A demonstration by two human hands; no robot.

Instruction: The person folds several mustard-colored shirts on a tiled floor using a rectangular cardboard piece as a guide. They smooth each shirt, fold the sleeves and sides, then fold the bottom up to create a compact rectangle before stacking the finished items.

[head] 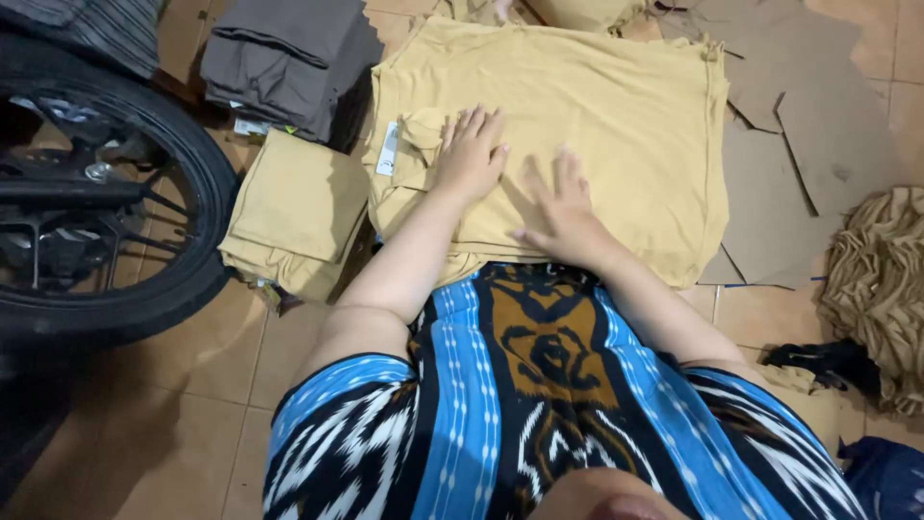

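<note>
Two hands press flat, fingers spread, on a mustard-yellow garment (616, 106) lying on the tiled floor (192, 414). The left hand (472, 154) rests near the garment's folded left edge with its white tag (388, 149); the right hand (563, 207) lies just beside it. The garment's long axis runs left to right. A motorcycle wheel (106, 183) and folded stacks (289, 58) crowd the left; cardboard sheets (818, 135) lie right.
</note>
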